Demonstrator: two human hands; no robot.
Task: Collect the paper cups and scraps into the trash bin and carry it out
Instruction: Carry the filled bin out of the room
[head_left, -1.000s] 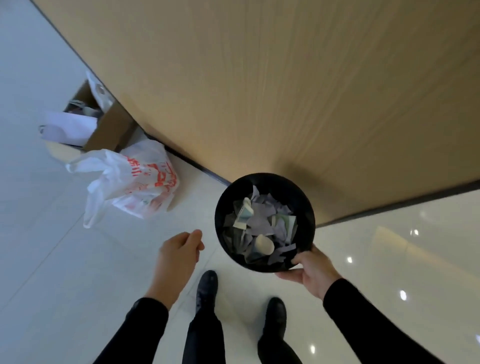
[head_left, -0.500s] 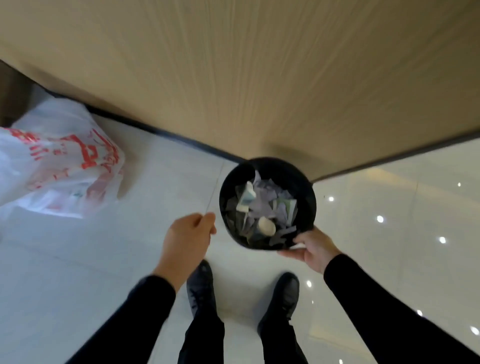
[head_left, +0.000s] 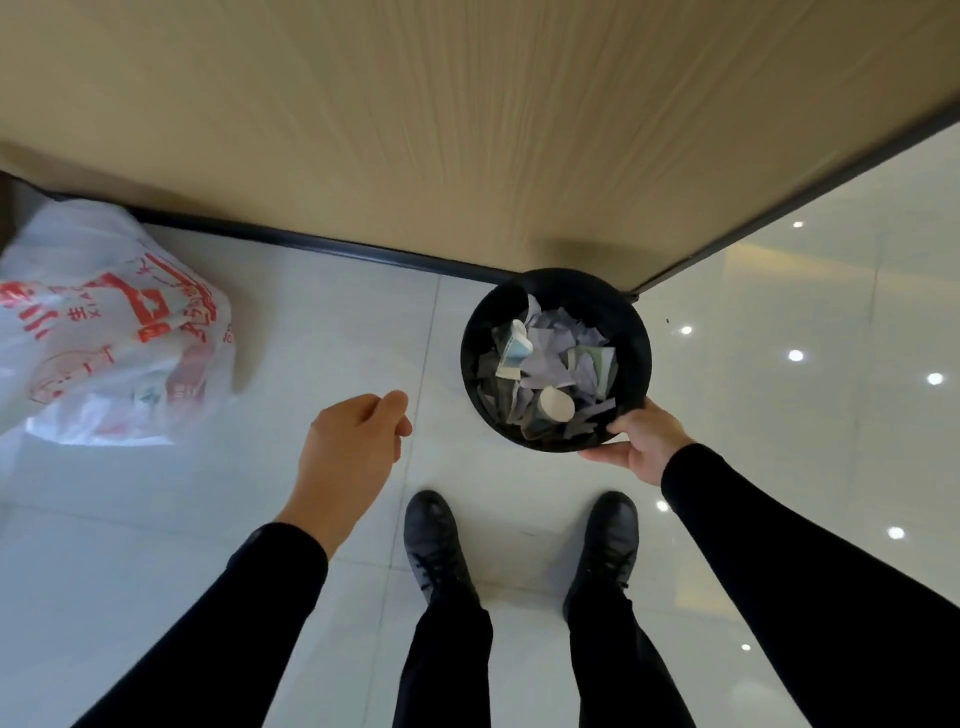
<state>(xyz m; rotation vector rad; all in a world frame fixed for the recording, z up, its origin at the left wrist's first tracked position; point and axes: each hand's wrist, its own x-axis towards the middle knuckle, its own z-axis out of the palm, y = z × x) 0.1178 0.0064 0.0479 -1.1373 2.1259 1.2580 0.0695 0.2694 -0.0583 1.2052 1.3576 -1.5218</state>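
A round black trash bin (head_left: 631, 332) sits low in front of my feet, close to the corner of a wooden wall. Inside it lie grey and white paper scraps (head_left: 550, 358) and a paper cup (head_left: 557, 404) on its side. My right hand (head_left: 644, 441) grips the bin's near rim, thumb over the edge. To the left of the bin, apart from it, my left hand (head_left: 353, 441) hovers over the floor with fingers loosely curled and nothing in it.
A white plastic bag with red print (head_left: 109, 332) lies on the tiled floor at the left, against the wall's black skirting (head_left: 322, 243). The wooden wall (head_left: 467, 130) fills the top of the view. My two black shoes (head_left: 434, 540) stand on glossy tiles.
The view has swung left to right, so the plastic bag slid to the left edge and the cardboard box left the frame. My right hand keeps its grip on the bin.
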